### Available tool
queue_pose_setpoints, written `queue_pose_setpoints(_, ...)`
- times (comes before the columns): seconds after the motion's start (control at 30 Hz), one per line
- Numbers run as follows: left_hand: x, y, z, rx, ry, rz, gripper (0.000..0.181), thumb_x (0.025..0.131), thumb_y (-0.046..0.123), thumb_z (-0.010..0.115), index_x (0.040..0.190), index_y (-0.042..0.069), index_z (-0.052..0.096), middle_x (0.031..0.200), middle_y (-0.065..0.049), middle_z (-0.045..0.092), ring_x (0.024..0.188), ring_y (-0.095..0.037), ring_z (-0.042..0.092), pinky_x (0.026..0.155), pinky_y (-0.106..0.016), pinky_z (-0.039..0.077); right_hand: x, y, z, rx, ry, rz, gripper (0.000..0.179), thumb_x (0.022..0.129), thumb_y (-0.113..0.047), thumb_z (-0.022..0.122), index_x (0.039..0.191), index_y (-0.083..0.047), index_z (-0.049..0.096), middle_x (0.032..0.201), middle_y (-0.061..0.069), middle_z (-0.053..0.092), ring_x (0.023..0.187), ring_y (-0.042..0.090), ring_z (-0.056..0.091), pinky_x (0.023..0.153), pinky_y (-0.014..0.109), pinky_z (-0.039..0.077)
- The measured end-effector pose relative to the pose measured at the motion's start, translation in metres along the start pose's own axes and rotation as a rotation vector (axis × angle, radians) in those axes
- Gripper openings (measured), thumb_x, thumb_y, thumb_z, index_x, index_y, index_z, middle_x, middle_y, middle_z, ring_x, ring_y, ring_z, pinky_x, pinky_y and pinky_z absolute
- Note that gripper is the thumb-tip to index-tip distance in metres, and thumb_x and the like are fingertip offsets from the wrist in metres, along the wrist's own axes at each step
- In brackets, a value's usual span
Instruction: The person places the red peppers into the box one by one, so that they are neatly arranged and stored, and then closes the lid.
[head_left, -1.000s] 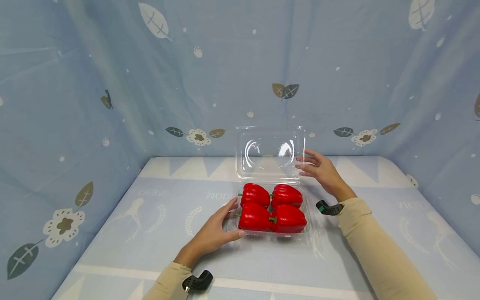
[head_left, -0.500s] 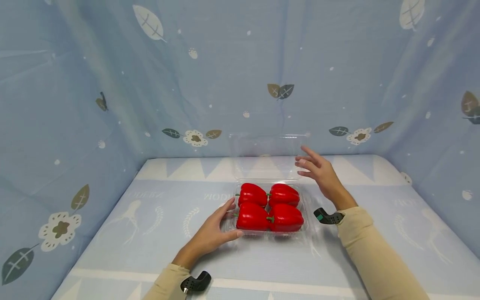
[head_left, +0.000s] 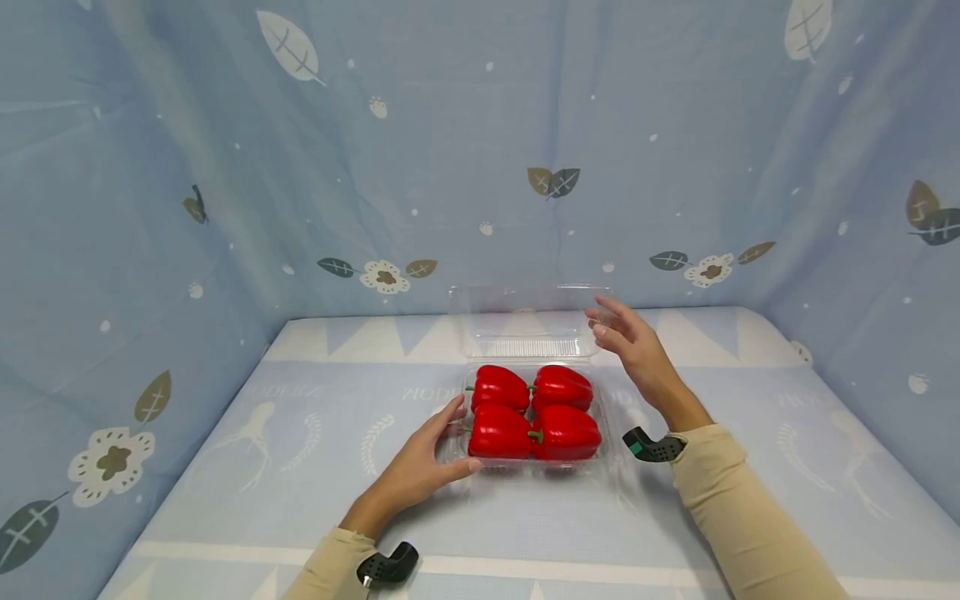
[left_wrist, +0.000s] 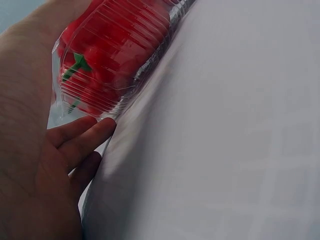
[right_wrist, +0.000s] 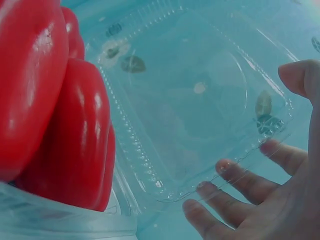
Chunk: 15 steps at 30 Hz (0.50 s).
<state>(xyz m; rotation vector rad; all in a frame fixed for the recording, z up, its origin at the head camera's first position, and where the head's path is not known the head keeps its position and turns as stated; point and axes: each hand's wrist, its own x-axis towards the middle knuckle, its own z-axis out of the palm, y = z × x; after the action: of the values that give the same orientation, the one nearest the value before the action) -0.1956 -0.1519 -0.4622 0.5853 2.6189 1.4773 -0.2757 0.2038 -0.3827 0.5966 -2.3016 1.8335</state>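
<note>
Several red bell peppers [head_left: 567, 433] with green stems fill the clear plastic clamshell container [head_left: 540, 468]. Its hinged lid [head_left: 525, 312] stands raised along the back edge, see-through and tilted forward. My left hand [head_left: 420, 462] lies along the container's left side, thumb by the front left corner. In the left wrist view, fingertips [left_wrist: 106, 126] reach the ribbed lower wall. My right hand [head_left: 633, 346] is spread at the lid's right edge. In the right wrist view, straight fingers [right_wrist: 250, 182] meet that edge from behind, with the thumb apart on the other side.
A pale blue printed cloth covers the table [head_left: 300, 500]. Patterned blue fabric [head_left: 480, 150] hangs behind and on both sides. A black wrist device [head_left: 387, 564] sits on the left wrist and another [head_left: 652, 446] on the right.
The lid has swung forward, its top edge now lower and wider in the head view. My right hand has turned slightly with it. My left hand keeps its place. The head view has shifted slightly.
</note>
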Motion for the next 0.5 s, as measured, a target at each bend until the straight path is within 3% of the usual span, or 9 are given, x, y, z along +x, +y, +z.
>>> queue_pose_setpoints(0.23, 0.000, -0.001, 0.001, 0.010, -0.003, 0.008, 0.095, 0.082, 0.046, 0.080, 0.159, 0.032, 0.027, 0.150, 0.003, 0.046, 0.133, -0.020, 0.048, 0.109, -0.057, 0.036, -0.007, -0.007, 0.001, -0.043, 0.008, -0.023, 0.060, 0.104, -0.022, 0.053, 0.158, -0.012, 0.030, 0.148, 0.023, 0.047, 0.138, 0.039, 0.042, 0.114, 0.059, 0.028)
queue_pose_setpoints(0.5, -0.001, -0.002, 0.001, 0.007, 0.009, -0.003, 0.093, 0.083, 0.044, 0.081, 0.159, 0.034, 0.028, 0.149, 0.006, 0.047, 0.132, -0.017, 0.049, 0.110, -0.057, 0.035, -0.019, -0.026, 0.003, 0.001, 0.015, -0.039, 0.059, 0.104, -0.023, 0.047, 0.157, -0.006, 0.028, 0.152, 0.024, 0.038, 0.139, 0.043, 0.036, 0.113, 0.062, 0.025)
